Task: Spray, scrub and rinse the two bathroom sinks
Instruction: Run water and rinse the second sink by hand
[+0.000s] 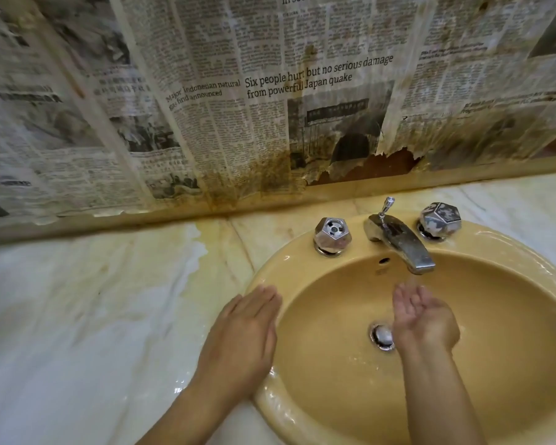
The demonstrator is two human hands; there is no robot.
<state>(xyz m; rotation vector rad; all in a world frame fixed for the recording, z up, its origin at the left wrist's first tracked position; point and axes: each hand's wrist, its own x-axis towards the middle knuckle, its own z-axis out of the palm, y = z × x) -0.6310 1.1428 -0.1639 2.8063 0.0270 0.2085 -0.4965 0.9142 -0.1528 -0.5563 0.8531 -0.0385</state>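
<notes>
Yellow sink point(302, 261) lower right of frame. Left hand point(243, 337) flat on its left rim, fingers straight, together. Right hand point(422, 316) cupped palm-up under chrome faucet point(398, 242), thin water stream, fingers loosely curved, together, above drain plug point(381, 336).

Worn home bathroom: oval mustard-yellow ceramic sink point(463, 396) set in pale veined marble counter point(93, 316), chrome faucet point(398, 242) w/ two faceted knobs, wall behind papered w/ stained, peeling newspaper sheets point(238, 107).
</notes>
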